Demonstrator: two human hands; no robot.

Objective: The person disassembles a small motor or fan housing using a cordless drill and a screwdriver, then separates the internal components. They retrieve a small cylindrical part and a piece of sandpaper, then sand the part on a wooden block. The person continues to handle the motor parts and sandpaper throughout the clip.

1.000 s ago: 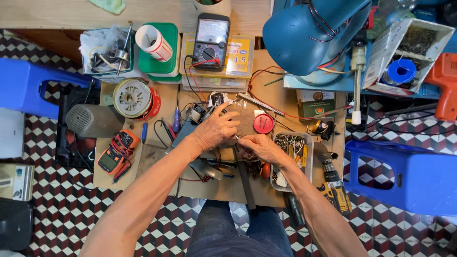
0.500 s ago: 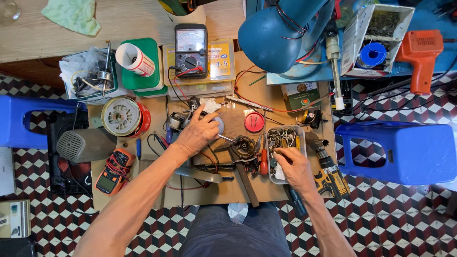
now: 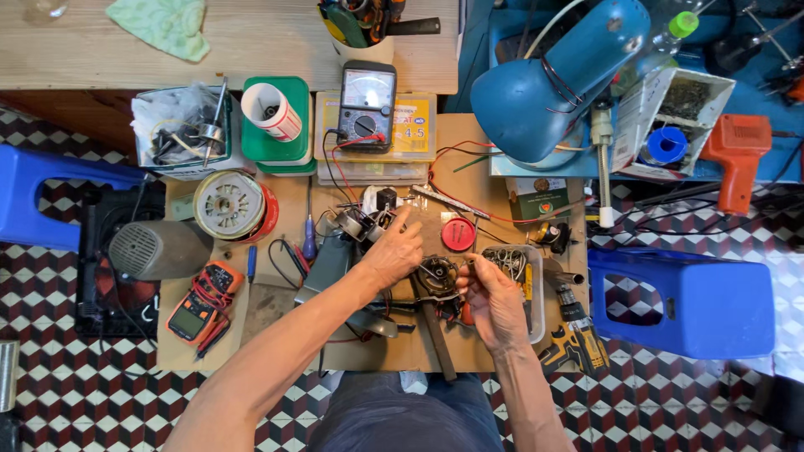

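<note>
My left hand point(image 3: 395, 251) rests on the cardboard work mat point(image 3: 276, 305), with its fingers laid over a small wired metal assembly point(image 3: 362, 222). A round dark motor part point(image 3: 435, 276) lies between my hands, on top of a hammer point(image 3: 435, 339). My right hand point(image 3: 496, 303) sits just right of that part, thumb and fingers pinched together over something small that I cannot make out. It is at the left edge of a clear tray of metal bits point(image 3: 536, 289).
A multimeter point(image 3: 366, 105) with red leads stands behind, with a red round lid point(image 3: 458, 233), a wire spool point(image 3: 230, 205) and an orange meter point(image 3: 201, 303) around it. A blue lamp point(image 3: 544, 92) hangs over the right. Blue stools point(image 3: 682, 303) flank the mat, and a cordless drill point(image 3: 574, 339) lies right.
My right hand has left the inside of the clear tray and come back to the motor part with fingers pinched. My left hand stayed on the assembly. The view shifted slightly.
</note>
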